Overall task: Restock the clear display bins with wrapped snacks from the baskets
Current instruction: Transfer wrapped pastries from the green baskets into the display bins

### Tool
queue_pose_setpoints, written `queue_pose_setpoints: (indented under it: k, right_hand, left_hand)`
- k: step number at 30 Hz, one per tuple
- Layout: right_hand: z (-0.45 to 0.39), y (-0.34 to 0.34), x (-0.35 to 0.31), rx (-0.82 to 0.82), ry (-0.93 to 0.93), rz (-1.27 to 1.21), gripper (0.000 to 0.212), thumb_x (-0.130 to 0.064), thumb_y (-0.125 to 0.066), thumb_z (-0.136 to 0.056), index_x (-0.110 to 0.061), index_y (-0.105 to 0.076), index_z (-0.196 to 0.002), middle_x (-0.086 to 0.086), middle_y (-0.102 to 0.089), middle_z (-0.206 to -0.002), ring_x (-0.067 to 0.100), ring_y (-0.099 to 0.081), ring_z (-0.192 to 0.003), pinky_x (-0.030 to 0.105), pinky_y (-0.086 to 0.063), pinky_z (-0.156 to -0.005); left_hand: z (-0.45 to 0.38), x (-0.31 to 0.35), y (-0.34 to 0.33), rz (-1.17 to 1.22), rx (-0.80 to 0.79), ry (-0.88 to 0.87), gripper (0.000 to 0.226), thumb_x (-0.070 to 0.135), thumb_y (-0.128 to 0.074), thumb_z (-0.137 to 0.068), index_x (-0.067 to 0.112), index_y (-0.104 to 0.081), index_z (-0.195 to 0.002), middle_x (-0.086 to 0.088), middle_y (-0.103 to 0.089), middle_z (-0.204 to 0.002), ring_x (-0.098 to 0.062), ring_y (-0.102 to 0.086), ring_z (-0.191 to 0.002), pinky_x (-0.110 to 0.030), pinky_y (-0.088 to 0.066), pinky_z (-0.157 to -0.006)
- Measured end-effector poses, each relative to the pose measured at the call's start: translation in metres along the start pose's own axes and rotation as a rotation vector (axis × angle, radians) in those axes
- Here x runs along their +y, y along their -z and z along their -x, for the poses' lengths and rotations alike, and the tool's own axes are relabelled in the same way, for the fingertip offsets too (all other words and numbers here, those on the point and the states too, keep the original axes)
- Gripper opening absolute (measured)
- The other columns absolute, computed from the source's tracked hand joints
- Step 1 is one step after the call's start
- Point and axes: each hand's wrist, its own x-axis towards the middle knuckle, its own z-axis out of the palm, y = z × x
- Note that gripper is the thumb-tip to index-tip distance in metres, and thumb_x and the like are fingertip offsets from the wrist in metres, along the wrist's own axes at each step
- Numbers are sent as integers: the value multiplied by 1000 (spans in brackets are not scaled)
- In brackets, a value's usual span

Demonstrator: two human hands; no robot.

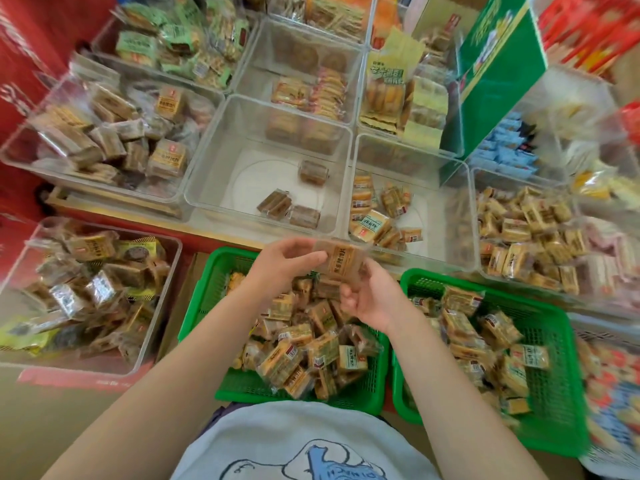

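Left hand (282,263) and right hand (372,299) together pinch one brown clear-wrapped snack (341,263) above the far rim of the left green plastic mesh basket (207,292), just short of the nearly empty clear rectangular plastic bin (207,161).

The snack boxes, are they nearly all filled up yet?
Not yet. Some clear bins look full, like the right bin. Both hands, left hand and right hand, hold one wrapped snack now. The middle bin holds only three, and both green baskets remain loaded.
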Motion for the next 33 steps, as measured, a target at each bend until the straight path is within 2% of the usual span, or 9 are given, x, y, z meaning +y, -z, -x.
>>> queue_pose_setpoints:
  k: [3,6,10,15,21,24,28,30,33]
  right_hand:
    - [-6,-6,-16,264,175,235,28,-20,-44,-106,-5,-63,-118,7,-65,-71,16,-58,-57,27,-49,-55]
    - [-22,-11,-27,507,471,720,23,-16,-45,-103,-15,-62,-118,4,-68,-108,14,-65,-89,32,-55,-80]
    - [-53,-18,-26,394,689,1362,57,-20,-54,-97,-20,-36,-151,1,-36,-156,19,-32,-145,42,-30,-120]
    - [-73,-23,-4,378,509,1754,68,-27,-49,-101,-19,-16,-160,8,4,-169,26,7,-156,46,-3,-127]
    - [-72,-13,-5,330,531,1781,70,-22,-48,-100,-19,-13,-161,8,9,-169,24,11,-156,44,-2,-127]
    - [-72,-11,-4,311,527,1802,75,-26,-51,-99,-19,-8,-161,8,13,-169,24,13,-155,44,1,-126]
    - [-73,-8,0,292,547,1787,80,-30,-55,-98,-20,-8,-161,8,13,-168,23,14,-155,45,2,-126]
    - [-70,-10,-3,292,557,1708,73,-28,-55,-99,-19,-17,-160,7,1,-169,23,5,-156,45,-3,-127]
    - [-57,-17,7,395,770,1566,48,-18,-53,-97,-13,-46,-144,9,-45,-148,26,-37,-140,47,-28,-119]
  left_hand:
    - [-8,-8,12,54,154,60,32,40,-76,-85,21,-69,-110,6,-75,-100,-11,-71,-91,-25,-56,-76]
    - [-24,-9,29,79,258,87,42,39,-76,-86,15,-67,-120,1,-74,-101,-12,-71,-87,-25,-57,-72]
    - [-66,9,50,-162,320,-80,44,39,-75,-87,19,-63,-124,4,-72,-103,-11,-67,-94,-28,-56,-83]
    - [-120,10,52,-488,363,-154,38,37,-73,-88,17,-66,-119,5,-70,-96,-12,-65,-88,-26,-50,-75]
    - [-141,-21,42,-1053,169,-36,44,49,-45,-100,20,-61,-130,-4,-69,-116,-26,-63,-102,-36,-48,-77]
    - [-130,-25,42,-1121,175,-126,43,42,-35,-102,16,-66,-117,-5,-70,-114,-26,-63,-102,-40,-42,-88]
    - [-82,-41,41,-994,223,-367,35,28,-50,-100,14,-64,-128,-10,-57,-140,-27,-50,-128,-46,-32,-111]
    - [-49,-54,38,-890,273,-409,36,20,-60,-96,13,-62,-131,-13,-48,-147,-31,-43,-134,-49,-33,-112]
    - [-15,-75,41,-778,261,-178,33,22,-58,-98,16,-62,-130,-7,-50,-144,-26,-45,-131,-42,-38,-108]
